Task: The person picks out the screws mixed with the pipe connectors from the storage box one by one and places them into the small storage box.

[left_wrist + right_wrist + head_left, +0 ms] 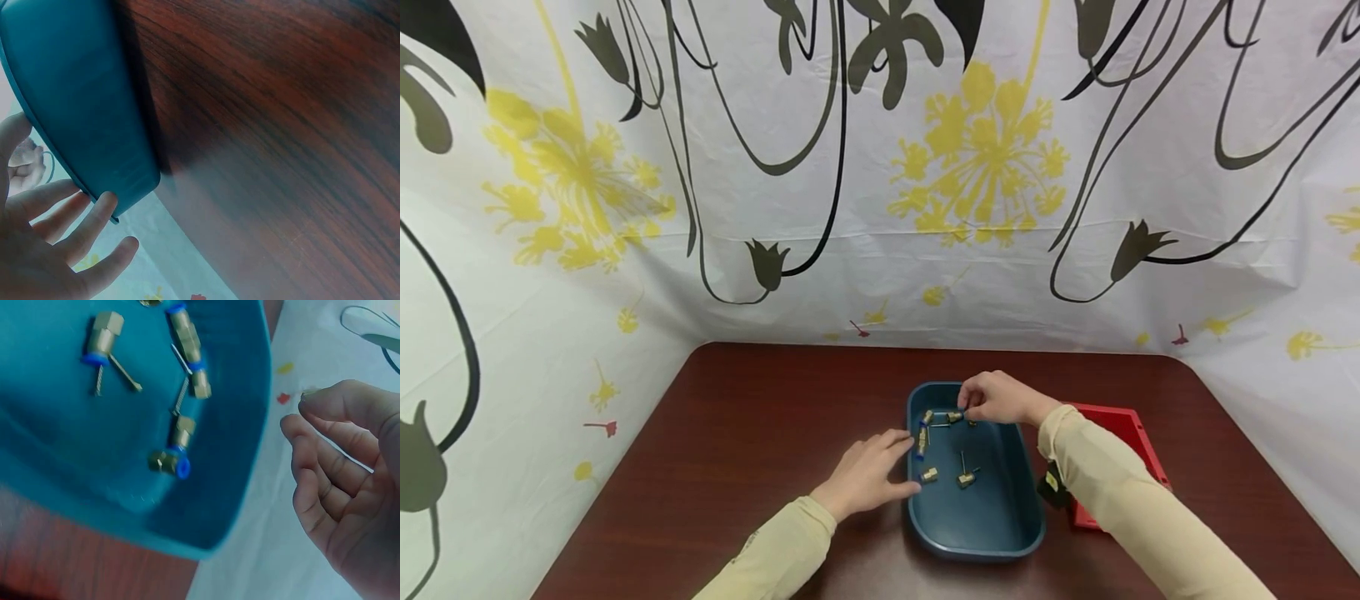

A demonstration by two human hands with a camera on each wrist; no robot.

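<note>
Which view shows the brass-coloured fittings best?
The right wrist view: the brass-coloured fittings appear large, their blue rings distinct. The head view shows them small; in the left wrist view, the tray's wall hides them.

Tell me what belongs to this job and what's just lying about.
Likely in the job: blue tub; brass fittings and screws inside it; left hand at its rim; right hand at its far end.

Likely just around: red tray alongside; patterned cloth behind.

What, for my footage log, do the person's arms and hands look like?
Both sleeves are long and pale yellow. The left hand and right hand wear no gloves. Whether the dark item by the right sleeve is worn is unclear.
</note>
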